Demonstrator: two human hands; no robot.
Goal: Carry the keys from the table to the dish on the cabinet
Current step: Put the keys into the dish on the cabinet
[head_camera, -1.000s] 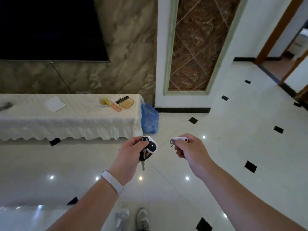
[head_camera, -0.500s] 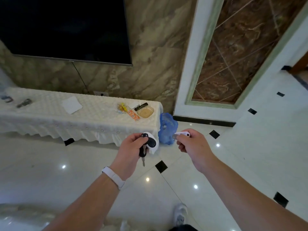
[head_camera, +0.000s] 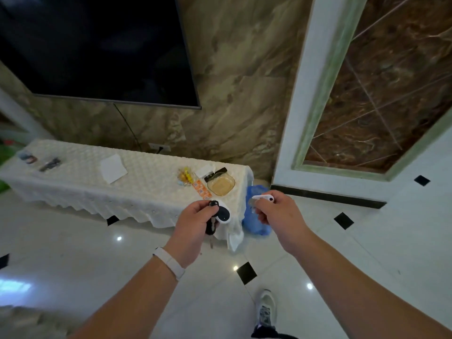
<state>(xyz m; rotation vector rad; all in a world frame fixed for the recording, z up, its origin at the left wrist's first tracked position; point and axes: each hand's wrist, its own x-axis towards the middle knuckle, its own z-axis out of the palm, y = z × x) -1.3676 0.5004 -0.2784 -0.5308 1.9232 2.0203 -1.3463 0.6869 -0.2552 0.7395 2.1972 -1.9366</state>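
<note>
My left hand [head_camera: 195, 222] is closed around a bunch of keys [head_camera: 217, 212] with a black-and-white fob; a key blade hangs below the fist. In my right hand [head_camera: 278, 212] I pinch a white key tag [head_camera: 263, 198] with a small metal key under it. Both hands hover in front of the near right end of a low cabinet [head_camera: 97, 192] covered with a white cloth. A clear glass dish [head_camera: 221, 185] sits on that end, just beyond and between my hands.
Snack packets [head_camera: 193, 179], a black object and a white paper [head_camera: 113, 168] lie on the cabinet. A blue bag [head_camera: 255, 223] stands on the floor at its right end. A dark TV [head_camera: 97, 50] hangs above. My shoe [head_camera: 266, 309] is on the glossy tiles.
I have walked closer to the cabinet; it and the dish now look larger and lie right behind my hands. Both hands keep the same grips.
</note>
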